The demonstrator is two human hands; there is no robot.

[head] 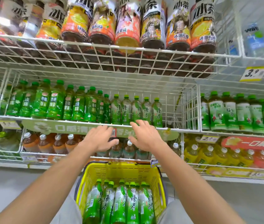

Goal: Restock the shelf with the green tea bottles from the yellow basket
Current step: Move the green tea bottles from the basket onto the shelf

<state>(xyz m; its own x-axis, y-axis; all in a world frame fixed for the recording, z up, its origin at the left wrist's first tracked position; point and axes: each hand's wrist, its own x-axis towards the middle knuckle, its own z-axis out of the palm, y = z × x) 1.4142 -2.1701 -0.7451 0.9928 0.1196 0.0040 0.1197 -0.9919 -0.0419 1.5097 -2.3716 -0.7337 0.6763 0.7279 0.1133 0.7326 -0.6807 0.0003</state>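
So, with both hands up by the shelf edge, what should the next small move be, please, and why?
Probably lower the right hand into the yellow basket and grip one green tea bottle. Both it and the left hand are open and empty, the basket holds several bottles, and the shelf has free space right of the matching bottles.

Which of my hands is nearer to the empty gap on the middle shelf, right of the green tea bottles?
Right. The right hand is just below-left of the gap, at the shelf front edge; the left hand is farther left, beyond it.
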